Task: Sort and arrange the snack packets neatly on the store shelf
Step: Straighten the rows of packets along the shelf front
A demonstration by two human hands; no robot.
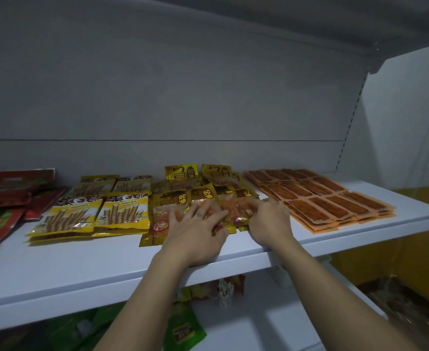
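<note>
shelf [107, 264]: smooth matt white | gold packets [183, 198]: glossy foil/plastic

Dim overall w/ a flat grey cast. Back panel [157, 84] murky, underside of upper shelf [309, 19] darkest. Wall at right [411, 110] noticeably brighter, so light comes from right/front. Shelf [81, 269] pale along front edge; shadows under the goods soft, edges diffuse. Wide-angle distortion: shelf front edge bows, forearms [137, 300] stretched toward the bottom. Lower-shelf goods [183, 328] out of focus, bottom-right corner smeared.
</note>
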